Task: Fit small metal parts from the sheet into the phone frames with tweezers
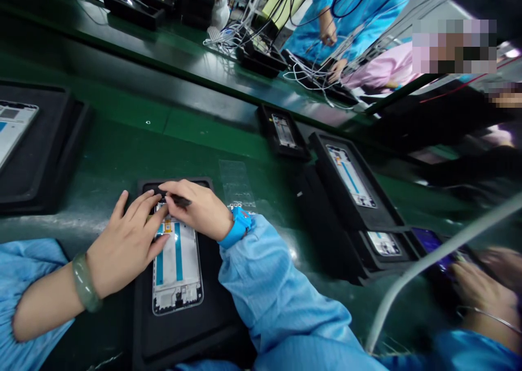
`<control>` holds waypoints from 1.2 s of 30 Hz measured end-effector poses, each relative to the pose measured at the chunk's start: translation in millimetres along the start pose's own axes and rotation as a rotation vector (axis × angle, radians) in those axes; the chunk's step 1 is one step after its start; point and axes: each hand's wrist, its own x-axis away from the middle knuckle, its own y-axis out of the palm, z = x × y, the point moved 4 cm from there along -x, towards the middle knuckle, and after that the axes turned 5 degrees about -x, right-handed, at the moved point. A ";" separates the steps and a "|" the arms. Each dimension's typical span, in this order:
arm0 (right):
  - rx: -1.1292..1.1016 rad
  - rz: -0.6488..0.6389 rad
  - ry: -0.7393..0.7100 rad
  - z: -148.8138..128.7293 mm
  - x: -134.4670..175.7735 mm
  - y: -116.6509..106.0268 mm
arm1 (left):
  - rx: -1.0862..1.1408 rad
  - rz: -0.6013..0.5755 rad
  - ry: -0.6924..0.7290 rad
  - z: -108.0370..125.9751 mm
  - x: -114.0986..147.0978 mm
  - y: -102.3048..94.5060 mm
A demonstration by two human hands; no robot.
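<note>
A phone frame [190, 257] with two blue strips and a white inner face lies in a black foam tray [216, 311] before me. My left hand [130, 235] rests over its upper left part, fingers stretched out and tips touching near the top edge. In my right hand [199, 205], pinched between thumb and fingers, is a slim black tool [180, 199] that looks like tweezers. Its working tip is hidden by the fingers at the frame's top end. A clear plastic sheet [234, 178] with small pieces lies just beyond my right wrist.
More black trays with a phone frame [350, 175] in them stand to the right; another tray [36, 175] is at left. A pale hose [440, 251] arcs across the lower right. Co-workers' hands [481, 284] work nearby. Cables [228, 39] and people are across the bench.
</note>
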 end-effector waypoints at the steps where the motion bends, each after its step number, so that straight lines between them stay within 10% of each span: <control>1: -0.069 0.050 0.051 5.0 0.3 -1.9 | -0.002 0.004 0.004 0.1 0.0 0.1; 7: -0.483 0.204 0.255 33.3 3.9 -2.6 | -0.008 0.008 0.007 0.6 1.3 1.5; 30: -0.156 0.139 0.023 14.7 2.1 2.3 | -0.040 0.011 0.020 0.4 2.6 2.9; 36: -0.249 0.175 0.179 21.0 -1.0 1.8 | -0.028 0.008 0.010 -1.1 2.6 3.2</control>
